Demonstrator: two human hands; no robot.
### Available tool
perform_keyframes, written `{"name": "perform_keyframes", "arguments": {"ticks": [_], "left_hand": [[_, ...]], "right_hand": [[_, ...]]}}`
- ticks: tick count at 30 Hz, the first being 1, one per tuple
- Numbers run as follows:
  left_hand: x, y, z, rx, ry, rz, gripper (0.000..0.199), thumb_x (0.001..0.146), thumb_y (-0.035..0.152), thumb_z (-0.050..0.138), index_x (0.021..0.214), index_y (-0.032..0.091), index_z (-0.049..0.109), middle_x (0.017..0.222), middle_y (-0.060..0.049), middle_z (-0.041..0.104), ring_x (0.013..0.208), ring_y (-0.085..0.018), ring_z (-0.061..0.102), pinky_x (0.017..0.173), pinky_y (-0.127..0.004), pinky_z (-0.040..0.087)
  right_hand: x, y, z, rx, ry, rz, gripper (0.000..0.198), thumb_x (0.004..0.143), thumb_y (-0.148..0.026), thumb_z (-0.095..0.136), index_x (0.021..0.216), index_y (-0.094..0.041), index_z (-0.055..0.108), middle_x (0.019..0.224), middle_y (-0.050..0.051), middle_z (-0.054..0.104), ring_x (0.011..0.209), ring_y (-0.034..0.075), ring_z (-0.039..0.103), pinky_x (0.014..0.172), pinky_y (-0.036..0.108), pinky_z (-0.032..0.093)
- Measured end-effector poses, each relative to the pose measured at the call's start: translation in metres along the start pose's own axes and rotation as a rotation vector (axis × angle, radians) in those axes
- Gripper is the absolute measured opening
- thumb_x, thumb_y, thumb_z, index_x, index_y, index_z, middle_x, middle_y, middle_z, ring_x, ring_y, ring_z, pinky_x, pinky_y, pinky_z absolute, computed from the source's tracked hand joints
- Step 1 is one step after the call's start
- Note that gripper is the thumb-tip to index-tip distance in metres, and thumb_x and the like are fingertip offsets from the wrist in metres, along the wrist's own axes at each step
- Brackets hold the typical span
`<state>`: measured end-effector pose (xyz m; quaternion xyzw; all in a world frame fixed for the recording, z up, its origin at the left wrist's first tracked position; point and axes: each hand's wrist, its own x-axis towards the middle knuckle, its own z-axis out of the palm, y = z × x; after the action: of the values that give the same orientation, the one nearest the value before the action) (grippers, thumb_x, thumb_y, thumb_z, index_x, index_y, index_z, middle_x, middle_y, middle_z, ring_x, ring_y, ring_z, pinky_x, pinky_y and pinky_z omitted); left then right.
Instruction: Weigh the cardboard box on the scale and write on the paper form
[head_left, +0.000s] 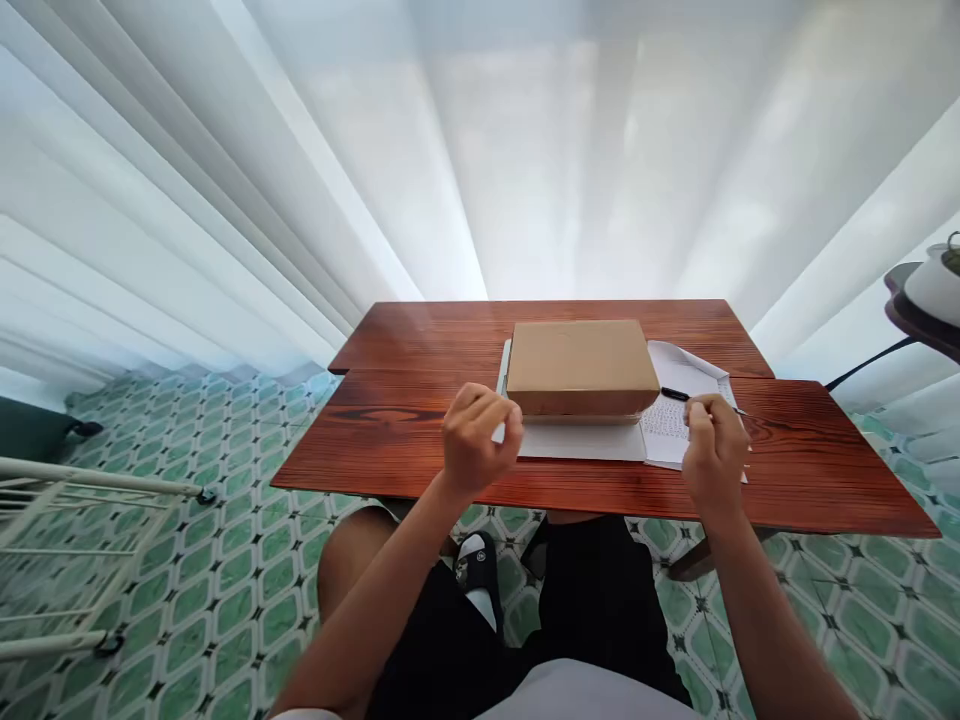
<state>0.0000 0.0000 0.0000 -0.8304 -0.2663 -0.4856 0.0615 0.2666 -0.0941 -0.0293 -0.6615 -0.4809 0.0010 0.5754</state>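
My left hand is held up with its fingers curled in, just off the front left corner of a closed brown cardboard box. I see nothing in that hand. The box lies on a flat white sheet or folder. On the right, my right hand is closed around a slim black pen, which sticks out on both sides of the fingers. Beneath the pen and partly hidden by this hand lie sheets of paper with handwriting, beside the box.
The reddish-brown wooden table has a stepped outline and stands over my knees. White curtains hang behind it. To the left is a white metal rack on wheels. A white pot sits on a dark stand at right.
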Motion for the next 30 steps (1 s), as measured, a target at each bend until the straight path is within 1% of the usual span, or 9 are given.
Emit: {"name": "perform_keyframes", "arguments": {"ticks": [2,4,5,9,14,17,20,25,30], "left_hand": [[-0.001,-0.003,0.004,-0.008,0.022,-0.220,0.014,0.093,0.013,0.051,0.088,0.022,0.061,0.081,-0.002,0.067,0.085,-0.020,0.054,0.082,-0.036,0.046],[-0.003,-0.005,0.011,-0.022,0.002,-0.404,0.017,0.094,0.018,0.052,0.106,0.022,0.062,0.098,-0.004,0.069,0.100,-0.022,0.055,0.092,-0.039,0.047],[-0.005,-0.007,0.015,-0.035,-0.021,-0.476,0.019,0.093,0.019,0.052,0.110,0.022,0.061,0.106,-0.005,0.068,0.107,-0.023,0.054,0.097,-0.041,0.046],[-0.011,-0.011,0.028,-0.088,-0.078,-0.674,0.031,0.093,0.030,0.051,0.122,0.020,0.057,0.124,-0.010,0.061,0.122,-0.026,0.051,0.112,-0.047,0.039],[-0.006,-0.012,0.033,-0.197,-0.214,-0.871,0.052,0.100,0.041,0.038,0.147,0.021,0.044,0.148,-0.011,0.050,0.141,-0.026,0.043,0.118,-0.045,0.035],[-0.003,-0.013,0.034,-0.208,-0.318,-0.957,0.059,0.102,0.043,0.032,0.156,0.020,0.035,0.156,-0.011,0.044,0.145,-0.026,0.040,0.120,-0.044,0.033],[-0.004,-0.013,0.037,-0.165,-0.376,-1.003,0.063,0.102,0.045,0.030,0.158,0.017,0.031,0.157,-0.012,0.042,0.146,-0.028,0.040,0.120,-0.045,0.032],[-0.006,-0.008,0.038,-0.157,-0.450,-0.990,0.062,0.102,0.046,0.030,0.157,0.018,0.037,0.149,-0.014,0.053,0.135,-0.034,0.052,0.110,-0.046,0.041],[-0.005,-0.003,0.033,-0.162,-0.471,-0.984,0.064,0.102,0.046,0.028,0.159,0.016,0.034,0.149,-0.014,0.052,0.134,-0.035,0.053,0.108,-0.047,0.042]], "right_hand": [[0.003,0.005,0.005,0.034,-0.017,0.069,0.022,0.095,-0.036,0.046,0.093,-0.020,0.061,0.093,0.005,0.064,0.087,0.019,0.058,0.075,0.033,0.044],[0.003,0.011,0.011,0.068,-0.052,0.132,0.030,0.094,-0.040,0.047,0.109,-0.019,0.062,0.113,0.010,0.067,0.102,0.022,0.062,0.082,0.036,0.048],[0.002,0.013,0.015,0.095,-0.082,0.160,0.034,0.094,-0.041,0.046,0.115,-0.019,0.061,0.120,0.012,0.066,0.107,0.023,0.062,0.085,0.037,0.050],[-0.002,0.018,0.025,0.197,-0.196,0.241,0.050,0.096,-0.045,0.042,0.135,-0.018,0.056,0.141,0.016,0.059,0.127,0.026,0.059,0.103,0.044,0.050],[0.000,0.016,0.033,0.126,-0.309,0.328,0.066,0.095,-0.055,0.041,0.151,-0.021,0.047,0.159,0.013,0.044,0.146,0.029,0.043,0.116,0.048,0.044],[0.003,0.013,0.035,0.099,-0.334,0.332,0.069,0.094,-0.058,0.040,0.152,-0.021,0.046,0.160,0.011,0.042,0.149,0.030,0.040,0.119,0.049,0.041],[0.004,0.011,0.038,0.079,-0.339,0.310,0.072,0.094,-0.059,0.039,0.153,-0.019,0.045,0.158,0.013,0.045,0.146,0.032,0.043,0.119,0.050,0.039],[0.002,0.007,0.042,0.030,-0.327,0.308,0.073,0.094,-0.059,0.036,0.155,-0.018,0.041,0.158,0.014,0.045,0.143,0.035,0.046,0.116,0.052,0.039],[0.001,-0.001,0.044,-0.059,-0.312,0.316,0.073,0.095,-0.059,0.035,0.155,-0.018,0.039,0.147,0.018,0.056,0.132,0.039,0.056,0.106,0.053,0.045]]}}
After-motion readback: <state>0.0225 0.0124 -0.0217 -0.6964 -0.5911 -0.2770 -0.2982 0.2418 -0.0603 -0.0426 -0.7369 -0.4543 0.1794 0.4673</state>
